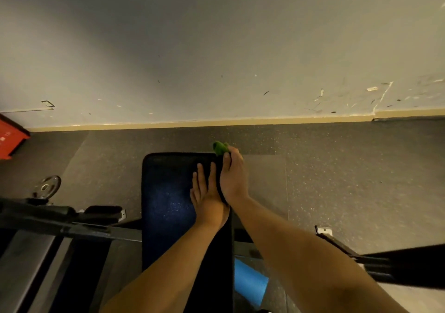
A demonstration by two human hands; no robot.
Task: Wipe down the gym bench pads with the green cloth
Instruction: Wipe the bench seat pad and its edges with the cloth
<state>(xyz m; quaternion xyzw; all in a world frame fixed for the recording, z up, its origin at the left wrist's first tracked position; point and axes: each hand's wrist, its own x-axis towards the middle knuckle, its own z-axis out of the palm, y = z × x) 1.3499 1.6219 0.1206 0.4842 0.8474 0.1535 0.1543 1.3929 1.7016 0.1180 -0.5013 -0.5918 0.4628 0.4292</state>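
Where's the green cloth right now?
In the head view, the green cloth is bunched in the right hand at the bench pad's far right corner.

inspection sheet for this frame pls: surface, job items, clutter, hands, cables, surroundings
Surface: black bench pad, long, running away from the camera.
Job's things: green cloth bunched at the pad's far right corner.
Clutter: weight plate and red box on the floor at left; blue roll at right.
Hands: left hand flat on pad; right hand grips cloth.
Cables: nothing seen.
Surroundings: scuffed wall, dark metal frame.
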